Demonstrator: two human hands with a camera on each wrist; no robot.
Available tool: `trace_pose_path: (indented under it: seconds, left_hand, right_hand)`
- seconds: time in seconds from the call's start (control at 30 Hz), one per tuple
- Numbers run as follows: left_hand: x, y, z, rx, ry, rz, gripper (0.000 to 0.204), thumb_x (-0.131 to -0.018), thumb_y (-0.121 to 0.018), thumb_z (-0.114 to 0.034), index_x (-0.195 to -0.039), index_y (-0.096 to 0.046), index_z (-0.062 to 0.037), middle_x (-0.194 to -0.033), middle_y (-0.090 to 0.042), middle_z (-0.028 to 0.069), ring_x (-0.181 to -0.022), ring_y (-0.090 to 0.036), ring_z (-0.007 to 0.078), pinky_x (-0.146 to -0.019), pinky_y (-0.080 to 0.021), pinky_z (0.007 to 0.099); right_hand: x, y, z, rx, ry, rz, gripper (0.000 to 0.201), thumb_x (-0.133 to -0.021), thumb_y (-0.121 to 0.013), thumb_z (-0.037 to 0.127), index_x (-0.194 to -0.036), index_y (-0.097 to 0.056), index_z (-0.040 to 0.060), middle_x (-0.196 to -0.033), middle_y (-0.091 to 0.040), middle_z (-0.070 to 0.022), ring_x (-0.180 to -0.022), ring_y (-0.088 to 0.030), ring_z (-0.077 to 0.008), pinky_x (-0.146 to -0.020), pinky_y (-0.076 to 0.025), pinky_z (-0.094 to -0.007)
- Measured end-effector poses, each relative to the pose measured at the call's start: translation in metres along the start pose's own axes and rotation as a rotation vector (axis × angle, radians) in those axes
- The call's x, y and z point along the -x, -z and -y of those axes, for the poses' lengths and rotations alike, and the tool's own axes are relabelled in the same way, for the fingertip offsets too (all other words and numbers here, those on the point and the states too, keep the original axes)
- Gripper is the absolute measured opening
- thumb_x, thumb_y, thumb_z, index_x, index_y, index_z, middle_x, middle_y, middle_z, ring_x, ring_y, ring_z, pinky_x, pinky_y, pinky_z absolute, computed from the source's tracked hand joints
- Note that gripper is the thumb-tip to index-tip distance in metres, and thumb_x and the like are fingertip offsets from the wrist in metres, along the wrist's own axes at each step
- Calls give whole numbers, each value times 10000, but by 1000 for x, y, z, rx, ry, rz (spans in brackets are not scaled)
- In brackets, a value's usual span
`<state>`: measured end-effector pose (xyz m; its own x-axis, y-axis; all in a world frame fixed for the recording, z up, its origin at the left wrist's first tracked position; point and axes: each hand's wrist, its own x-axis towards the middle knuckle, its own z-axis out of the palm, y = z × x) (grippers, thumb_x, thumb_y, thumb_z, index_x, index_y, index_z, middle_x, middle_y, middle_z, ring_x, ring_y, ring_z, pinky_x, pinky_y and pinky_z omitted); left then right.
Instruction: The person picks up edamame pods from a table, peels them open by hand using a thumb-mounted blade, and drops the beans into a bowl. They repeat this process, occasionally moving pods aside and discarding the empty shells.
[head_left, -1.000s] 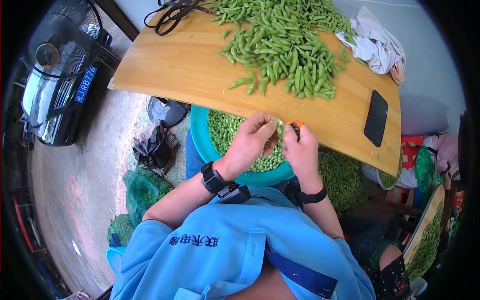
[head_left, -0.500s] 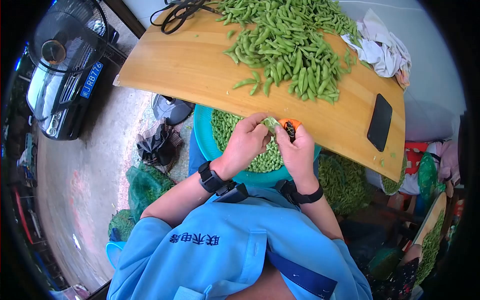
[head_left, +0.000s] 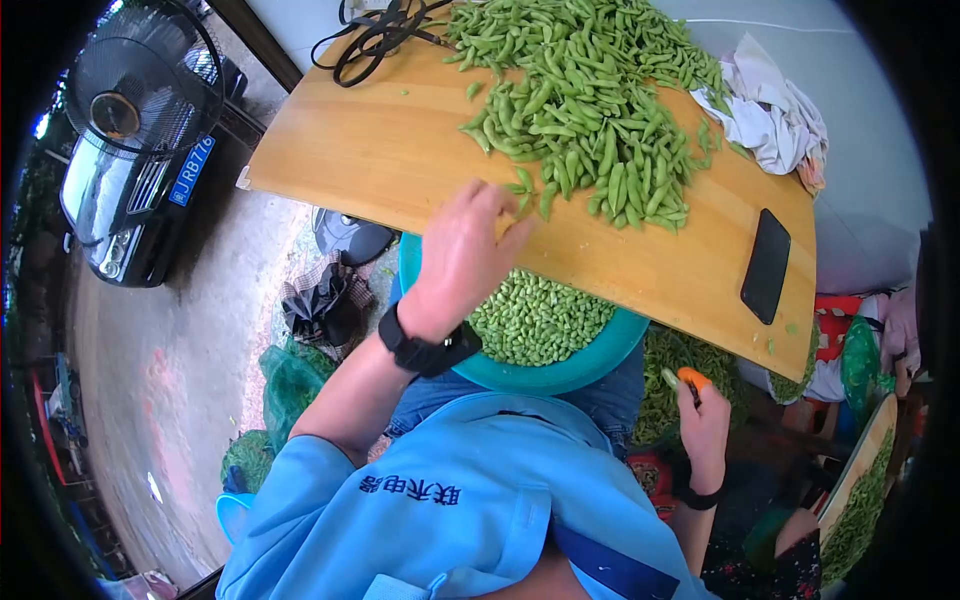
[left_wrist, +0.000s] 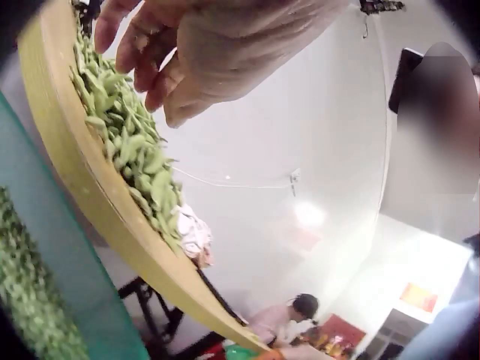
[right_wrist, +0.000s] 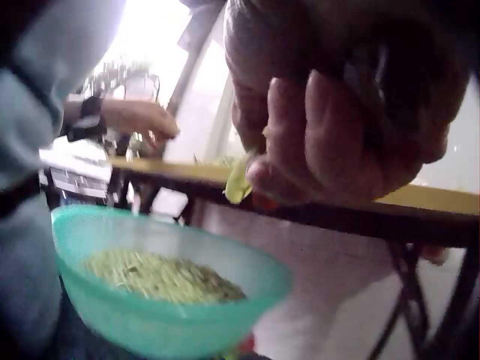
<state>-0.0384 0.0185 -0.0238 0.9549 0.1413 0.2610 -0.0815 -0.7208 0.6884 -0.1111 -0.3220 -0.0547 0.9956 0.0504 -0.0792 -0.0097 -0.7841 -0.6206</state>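
My left hand [head_left: 465, 250] reaches over the near edge of the table, its fingertips close to a few loose green soybean pods [head_left: 525, 185] in front of the main pod pile [head_left: 600, 110]. Nothing shows between its loosely bent fingers in the left wrist view. My right hand [head_left: 705, 430] is low, right of the turquoise basin [head_left: 630, 345]. Its fingers hold a small orange-and-black tool [head_left: 694, 379] and a pale green pod [right_wrist: 238, 182]. Shelled beans [head_left: 540, 315] fill the basin on the lap. Most of the tool is hidden by the fingers.
On the wooden table [head_left: 330, 150] lie a phone [head_left: 765, 266] at the right, a white cloth [head_left: 765, 110] and a black cord [head_left: 385, 40]. Under its right side is a heap of green pods or hulls [head_left: 680, 350]. A fan [head_left: 130, 85] stands at the left.
Both hands were together over the basin, working on a pod. The left has moved forward to the table's pods; the right has drawn back to the right with the tool and pod.
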Motion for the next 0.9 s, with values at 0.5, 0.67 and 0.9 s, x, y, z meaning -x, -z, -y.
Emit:
trace_pose_path:
  seconds: [0.5,0.67,0.9]
  left_hand:
    - [8,0,10,544,217,304,129,-855,-580,-40,-963,-593,30,-774,-598,17,-640,-544,69,-569,-441,209]
    - [18,0,1,961,363,324,118,-872,-600,-96,-940,-604,1,-780,-599,19,-661,-542,71,-589,-445,202]
    - [24,-19,11,1177,400,198,151,-896,-580,-152,-938,-607,-9,-761,-583,11,-663,-521,78,-593,-449,230]
  right_hand:
    - [-66,-74,133,-629,349,85,332,-875,-559,58,-1203,-531,12,-664,-477,1,-575,-429,-65,-528,-377,-228]
    - [-87,-105,137,-887,218,290,194,-888,-561,79,-1064,-555,-1,-678,-493,15,-589,-439,-51,-517,-377,-212]
    - [-70,-83,148,-1111,22,331,208,-928,-497,131,-1100,-500,14,-727,-514,-6,-555,-406,-26,-475,-342,-180]
